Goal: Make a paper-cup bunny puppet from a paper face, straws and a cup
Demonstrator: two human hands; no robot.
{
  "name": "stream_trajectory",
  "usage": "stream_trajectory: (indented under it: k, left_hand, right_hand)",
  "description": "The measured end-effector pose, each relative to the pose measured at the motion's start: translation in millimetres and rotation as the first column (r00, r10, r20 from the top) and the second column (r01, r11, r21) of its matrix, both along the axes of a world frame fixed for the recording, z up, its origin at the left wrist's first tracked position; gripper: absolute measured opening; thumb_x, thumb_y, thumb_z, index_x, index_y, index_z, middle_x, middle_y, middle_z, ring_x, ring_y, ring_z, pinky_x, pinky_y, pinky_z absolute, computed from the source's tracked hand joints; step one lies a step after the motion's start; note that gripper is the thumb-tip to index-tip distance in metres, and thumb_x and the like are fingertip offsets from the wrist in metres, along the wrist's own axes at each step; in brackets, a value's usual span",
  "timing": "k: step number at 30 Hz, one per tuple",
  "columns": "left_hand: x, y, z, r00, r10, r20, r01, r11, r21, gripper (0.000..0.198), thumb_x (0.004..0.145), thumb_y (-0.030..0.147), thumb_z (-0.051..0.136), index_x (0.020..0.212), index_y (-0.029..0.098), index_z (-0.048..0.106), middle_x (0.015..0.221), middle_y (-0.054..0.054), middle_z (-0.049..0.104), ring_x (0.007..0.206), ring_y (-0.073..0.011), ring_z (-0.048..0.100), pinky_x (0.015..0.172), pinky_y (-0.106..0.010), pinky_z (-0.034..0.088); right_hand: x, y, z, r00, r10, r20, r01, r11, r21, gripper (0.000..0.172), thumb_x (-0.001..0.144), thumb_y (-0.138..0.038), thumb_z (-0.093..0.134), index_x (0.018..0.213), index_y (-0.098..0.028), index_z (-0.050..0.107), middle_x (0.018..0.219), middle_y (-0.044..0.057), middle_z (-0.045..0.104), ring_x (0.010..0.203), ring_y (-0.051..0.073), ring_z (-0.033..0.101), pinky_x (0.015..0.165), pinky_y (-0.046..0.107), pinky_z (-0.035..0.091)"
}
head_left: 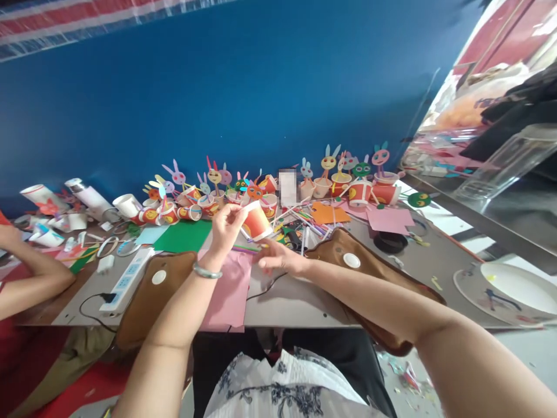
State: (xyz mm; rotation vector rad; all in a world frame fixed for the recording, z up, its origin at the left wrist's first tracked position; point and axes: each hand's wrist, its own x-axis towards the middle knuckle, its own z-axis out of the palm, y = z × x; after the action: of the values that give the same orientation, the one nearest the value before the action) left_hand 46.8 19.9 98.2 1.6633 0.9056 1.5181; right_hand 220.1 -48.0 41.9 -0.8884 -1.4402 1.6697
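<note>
My left hand [227,229] grips a red and orange paper cup [257,222] by its side, raised over the table and tilted. Just below and to the right of the cup, my right hand [281,259] reaches out with its fingers apart. A tiny yellow spot shows by its fingertips; I cannot make out what it is. Beneath both hands lie pink paper sheets [228,290] and a pile of coloured sticks [311,227]. Behind them stand several finished-looking paper cups [322,187] with rabbit-faced paper figures [329,161].
A power strip [128,278] with a plugged cord lies at left, beside a brown pouch [152,290]. Another brown pouch [369,267] sits under my right forearm. Green paper [183,235] and a black tape roll [390,242] are farther back. A co-worker's arm [35,273] rests at far left.
</note>
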Motion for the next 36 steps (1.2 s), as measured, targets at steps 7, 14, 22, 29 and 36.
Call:
stream_trajectory:
  k: [7, 14, 22, 29, 36]
  left_hand:
    - [20, -5, -22.9, 0.984, -0.093, 0.153, 0.121, 0.974, -0.190, 0.025, 0.070, 0.041, 0.081, 0.069, 0.022, 0.065, 0.066, 0.002, 0.059, 0.062, -0.0120, 0.053, 0.062, -0.025, 0.043]
    - [24, -8, -40.4, 0.910, -0.131, 0.393, 0.252, 0.927, -0.277, 0.069, 0.050, 0.031, 0.094, 0.112, 0.026, 0.063, 0.110, -0.003, 0.067, 0.092, -0.0163, 0.065, 0.080, -0.027, 0.049]
    - [20, 7, -53.8, 0.750, -0.200, 0.630, 0.529, 0.754, -0.389, 0.054, 0.057, 0.044, 0.088, 0.099, 0.018, 0.067, 0.093, -0.006, 0.074, 0.088, -0.0225, 0.070, 0.084, -0.035, 0.053]
    - [17, 22, -63.4, 0.721, -0.039, 0.691, 0.524, 0.684, -0.508, 0.050, 0.067, 0.050, 0.082, 0.101, 0.017, 0.067, 0.087, -0.007, 0.073, 0.077, -0.0190, 0.070, 0.074, -0.031, 0.056]
    - [18, 19, -61.2, 0.720, -0.023, 0.694, 0.520, 0.680, -0.517, 0.053, 0.074, 0.058, 0.073, 0.106, 0.017, 0.067, 0.087, -0.007, 0.073, 0.077, -0.0180, 0.069, 0.067, -0.027, 0.055]
  right_hand:
    - [16, 1, 5.9, 0.940, -0.307, 0.151, 0.307, 0.951, 0.027, 0.057, 0.072, -0.054, 0.082, 0.107, -0.019, 0.053, 0.083, 0.002, 0.071, 0.053, 0.010, 0.060, 0.048, 0.022, 0.047]
    - [10, 13, 9.8, 0.925, -0.311, 0.218, 0.276, 0.945, 0.177, 0.056, 0.073, -0.055, 0.080, 0.107, -0.017, 0.057, 0.064, -0.003, 0.064, 0.050, 0.014, 0.059, 0.048, 0.026, 0.048]
    - [55, 25, 12.9, 0.804, -0.426, 0.415, 0.233, 0.868, 0.439, 0.046, 0.079, -0.055, 0.071, 0.101, -0.014, 0.068, 0.073, 0.003, 0.069, 0.059, 0.014, 0.058, 0.055, 0.026, 0.045]
    - [78, 24, 10.9, 0.395, -0.474, 0.786, -0.030, 0.849, 0.527, 0.014, 0.080, -0.028, 0.061, 0.085, -0.019, 0.071, 0.068, 0.001, 0.069, 0.060, 0.015, 0.058, 0.058, 0.026, 0.037]
    - [71, 13, 18.5, 0.270, -0.538, 0.798, -0.163, 0.792, 0.589, 0.022, 0.080, -0.031, 0.060, 0.096, -0.018, 0.071, 0.085, 0.005, 0.071, 0.070, 0.017, 0.061, 0.059, 0.027, 0.035]
